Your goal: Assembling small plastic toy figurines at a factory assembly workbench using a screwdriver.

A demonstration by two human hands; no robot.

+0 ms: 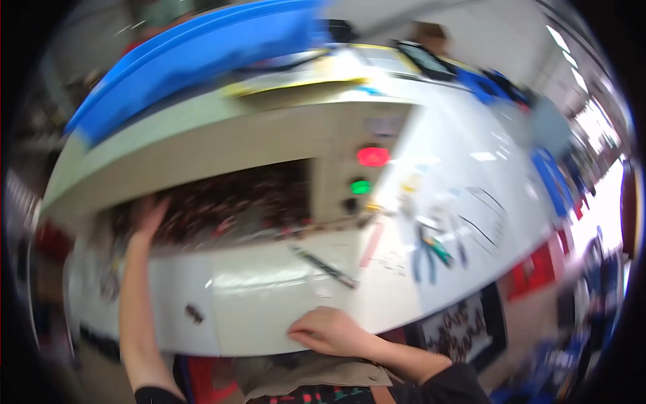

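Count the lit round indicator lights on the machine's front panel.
2: a glowing red round light sits uppermost on the beige panel, with a glowing green round light directly below it. Blur may hide others.

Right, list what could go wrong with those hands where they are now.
1. The left hand reaches into the machine's dark opening while the red light and green light glow; if the machine is live, it could get hurt.
2. The right hand rests at the white table's edge; it may slip off.
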